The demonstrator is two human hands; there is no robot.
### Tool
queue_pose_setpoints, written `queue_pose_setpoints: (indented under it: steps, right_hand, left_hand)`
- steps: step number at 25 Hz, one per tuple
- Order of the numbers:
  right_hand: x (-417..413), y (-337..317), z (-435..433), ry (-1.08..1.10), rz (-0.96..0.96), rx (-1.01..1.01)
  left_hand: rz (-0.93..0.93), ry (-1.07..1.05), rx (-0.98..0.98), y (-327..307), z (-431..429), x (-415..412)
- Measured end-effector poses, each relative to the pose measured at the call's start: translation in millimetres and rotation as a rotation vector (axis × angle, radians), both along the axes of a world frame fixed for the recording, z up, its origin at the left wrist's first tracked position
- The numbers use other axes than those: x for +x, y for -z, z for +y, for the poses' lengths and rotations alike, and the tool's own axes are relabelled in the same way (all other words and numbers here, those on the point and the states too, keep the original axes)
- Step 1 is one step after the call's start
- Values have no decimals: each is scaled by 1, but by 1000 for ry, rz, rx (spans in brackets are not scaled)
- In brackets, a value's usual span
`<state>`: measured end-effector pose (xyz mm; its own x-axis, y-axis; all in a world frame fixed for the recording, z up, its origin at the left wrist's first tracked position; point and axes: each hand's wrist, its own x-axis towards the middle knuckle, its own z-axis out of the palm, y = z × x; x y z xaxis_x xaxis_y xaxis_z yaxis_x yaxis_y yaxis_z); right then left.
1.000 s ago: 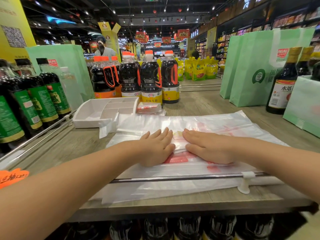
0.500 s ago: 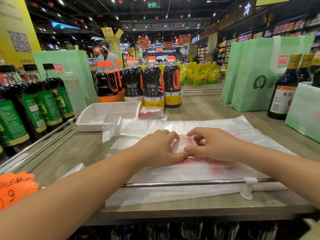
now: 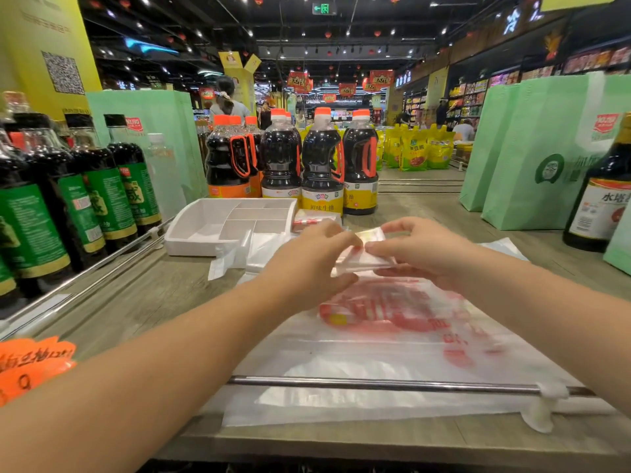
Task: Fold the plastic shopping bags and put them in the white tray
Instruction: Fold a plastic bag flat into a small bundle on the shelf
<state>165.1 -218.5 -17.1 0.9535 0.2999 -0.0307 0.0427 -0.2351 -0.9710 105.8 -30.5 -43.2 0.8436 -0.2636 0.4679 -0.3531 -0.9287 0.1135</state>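
A small folded plastic bag (image 3: pixel 367 256) is held just above the shelf between my left hand (image 3: pixel 309 261) and my right hand (image 3: pixel 418 250), both pinching it. Under them lies a stack of flat plastic bags (image 3: pixel 392 336) with red print, spread over the wooden shelf. The white tray (image 3: pixel 194 233), divided into compartments, sits at the back left of the bags. Beside its right edge rests another folded bag (image 3: pixel 316 218), partly hidden by my left hand.
Dark sauce bottles (image 3: pixel 300 165) stand behind the tray and more green-labelled ones (image 3: pixel 85 199) line the left. Green paper bags (image 3: pixel 532 155) and a bottle (image 3: pixel 601 199) stand at the right. A metal rail (image 3: pixel 375 384) runs along the shelf's front edge.
Both hands went from pressing flat on the bag to pinching the folded piece and lifting it off the stack, moving away from me.
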Motion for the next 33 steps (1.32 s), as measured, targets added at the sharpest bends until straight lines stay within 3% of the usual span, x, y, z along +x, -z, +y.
queue_pose_setpoints:
  steps: [3,6,11,14,17,20,25,29,33]
  right_hand:
    - [22,-13,25,46,-19,163]
    - [53,-20,55,33,-58,202]
    - [104,-4,87,47,-199,-70]
    - [118,13,89,65,-415,-407]
    - [118,27,84,16,-688,-673]
    - [123,34,85,4,-815,-726]
    - [121,39,94,-101,-848,-884]
    - [121,39,91,-162,-832,-1021]
    - [119,37,90,-126,-840,-959]
  left_hand:
    - [-252,-37,56,-21,17,18]
    - [-330,-68,127,-31,43,50]
    - [-185,-135,176,-13,72,119]
    - [-153,-199,152,3,78,136]
    - [-169,-246,289,7,80,140]
    - [-132,-355,364,3,71,133]
    - [59,-470,458,8,67,131]
    - [156,-444,436,9,65,130]
    - [156,-445,342,5,62,128]
